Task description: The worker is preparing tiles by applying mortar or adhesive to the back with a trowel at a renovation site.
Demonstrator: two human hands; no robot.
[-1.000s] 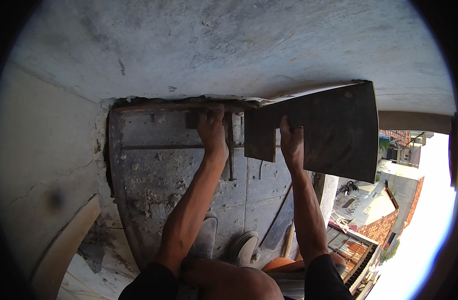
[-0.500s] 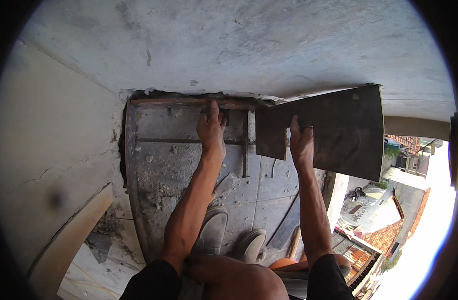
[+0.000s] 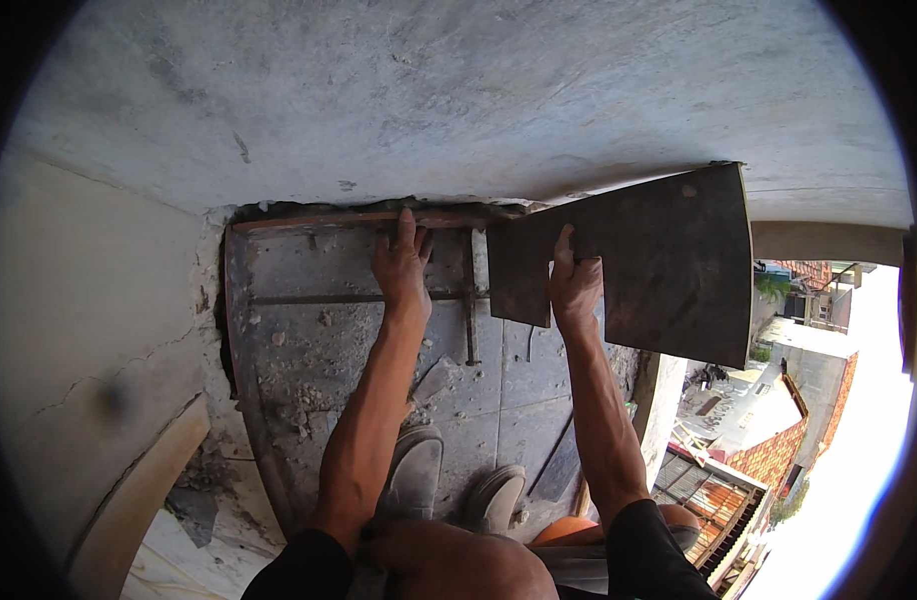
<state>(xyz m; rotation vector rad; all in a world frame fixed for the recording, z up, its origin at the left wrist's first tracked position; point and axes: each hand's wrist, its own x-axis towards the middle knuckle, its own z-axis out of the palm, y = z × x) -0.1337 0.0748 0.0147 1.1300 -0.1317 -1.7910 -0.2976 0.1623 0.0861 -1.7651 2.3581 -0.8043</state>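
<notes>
A flat dark board (image 3: pixel 674 270) with a rectangular notch in its near edge stands against the wall on the right. My right hand (image 3: pixel 577 285) grips it at the notch, thumb side against its face; the fingers behind it are hidden. On the left, a rusty metal frame (image 3: pixel 314 222) borders a recess at the foot of the wall. My left hand (image 3: pixel 402 268) reaches to the frame's far bar, index finger stretched out onto it and the other fingers apart, grasping nothing visible. A thin metal crossbar (image 3: pixel 319 299) and a short upright bar (image 3: pixel 471 330) lie within the frame.
Grey floor tiles (image 3: pixel 449 330) carry rubble and broken pieces around my shoes (image 3: pixel 414 470). The plastered wall (image 3: pixel 379 110) has a chipped lower edge. A curved pale edge (image 3: pixel 144 490) stands at left. At right, beyond a ledge (image 3: pixel 659 400), rooftops (image 3: pixel 769 450) lie far below.
The whole view has shifted slightly, so the scene sits a little further left. My right hand still grips the dark board, and my left hand stays at the frame's far bar.
</notes>
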